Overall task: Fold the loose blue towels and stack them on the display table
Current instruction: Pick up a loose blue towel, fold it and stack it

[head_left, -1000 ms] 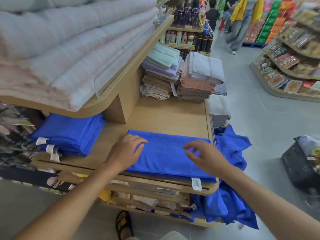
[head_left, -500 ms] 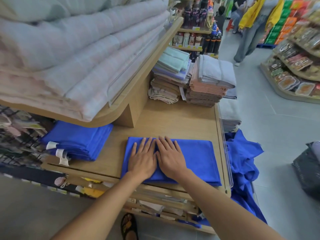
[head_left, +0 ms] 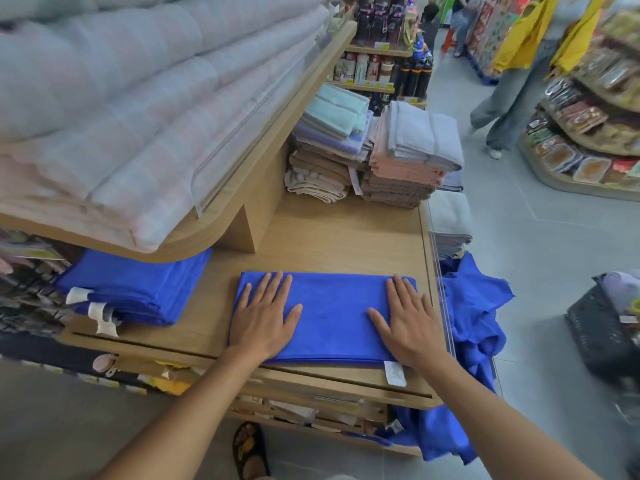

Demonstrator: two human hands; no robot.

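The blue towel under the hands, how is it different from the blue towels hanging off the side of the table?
The folded towel is flat and neat; the hanging towels are crumpled. The folded towel lies on the table; the hanging towels droop beside its right edge. The left hand and right hand press the folded towel; neither touches the hanging towels. Both are bright blue.

We see pale quilts (head_left: 138, 116) piled on an upper shelf (head_left: 273, 143) at left. Past it, a mint-topped towel stack (head_left: 329, 147) stands just beside a grey-topped towel stack (head_left: 412, 150). Bottles (head_left: 381, 64) line a far shelf. A person in a yellow jacket (head_left: 519, 46) walks the aisle beside snack shelves (head_left: 588, 133), and a black basket (head_left: 602, 337) sits on the floor at right.
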